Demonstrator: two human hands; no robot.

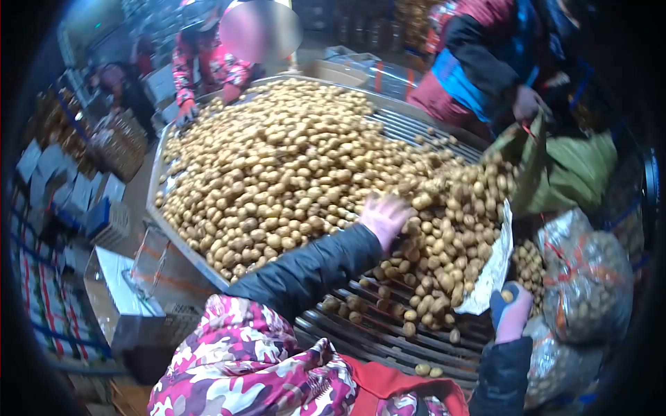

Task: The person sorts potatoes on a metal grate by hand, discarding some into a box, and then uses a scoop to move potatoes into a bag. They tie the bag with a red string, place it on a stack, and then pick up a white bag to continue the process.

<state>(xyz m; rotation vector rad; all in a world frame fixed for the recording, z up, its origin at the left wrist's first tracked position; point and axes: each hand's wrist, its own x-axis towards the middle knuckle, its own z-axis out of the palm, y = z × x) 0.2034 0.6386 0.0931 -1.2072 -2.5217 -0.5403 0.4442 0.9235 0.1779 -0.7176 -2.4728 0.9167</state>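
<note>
My left hand, in a pink glove, reaches out over a heap of small tan potatoes. Its fingers are spread and a little blurred, at the surface of the heap. My right hand wears a pink and dark glove at the right side of the slatted metal table. A small tan potato sits in its closed fingers. Just beyond that hand stands a crumpled white sheet, with potatoes on both sides of it.
At the right, a co-worker's gloved hand grips a green sack beside the heap. Clear plastic bags of potatoes stand below it. Another person's hand touches the far left of the heap. Cardboard boxes are at the left.
</note>
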